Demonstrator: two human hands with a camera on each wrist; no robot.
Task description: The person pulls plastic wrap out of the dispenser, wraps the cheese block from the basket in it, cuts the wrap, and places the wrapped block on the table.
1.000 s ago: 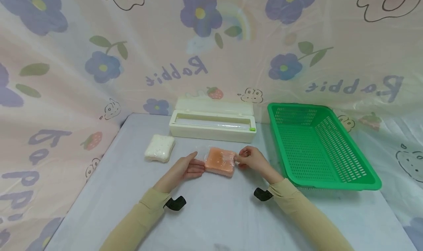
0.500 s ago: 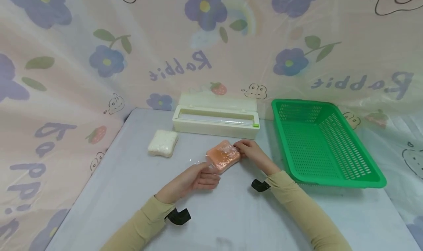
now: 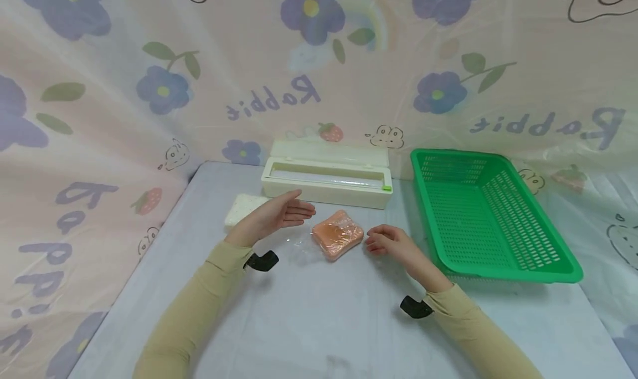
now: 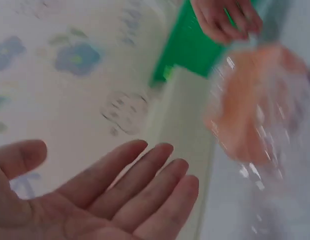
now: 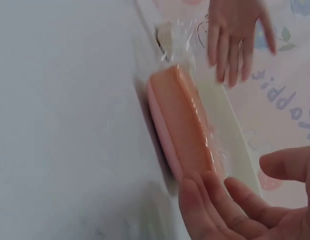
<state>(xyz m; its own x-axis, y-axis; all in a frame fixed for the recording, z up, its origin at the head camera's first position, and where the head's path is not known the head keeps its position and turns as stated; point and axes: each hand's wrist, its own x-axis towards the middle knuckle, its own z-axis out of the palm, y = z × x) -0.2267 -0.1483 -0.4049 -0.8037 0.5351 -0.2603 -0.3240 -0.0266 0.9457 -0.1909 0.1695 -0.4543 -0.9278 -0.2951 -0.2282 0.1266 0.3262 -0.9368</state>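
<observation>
An orange toast-shaped piece [image 3: 337,236] lies on the table with clear plastic film [image 3: 303,248] over it, its loose end trailing to the left. My left hand [image 3: 273,216] hovers left of this piece, fingers straight and holding nothing; it partly covers a white toast-shaped piece [image 3: 241,206]. On the other side, my right hand [image 3: 396,248] is beside the orange piece, fingers loosely bent around nothing. In the right wrist view the fingertips [image 5: 200,182] overlap the near end of the orange piece. The left wrist view shows the left palm and spread thumb.
Behind the hands stands a cream film dispenser box [image 3: 326,193], lid up against the patterned curtain, with a green slider [image 3: 386,188] at its right end. A large green slotted basket [image 3: 438,257] occupies the right of the white-covered table.
The orange piece turned and shifted slightly right, then both hands came off it. My left hand moved up and left toward the white piece; the right drew back down and right.
</observation>
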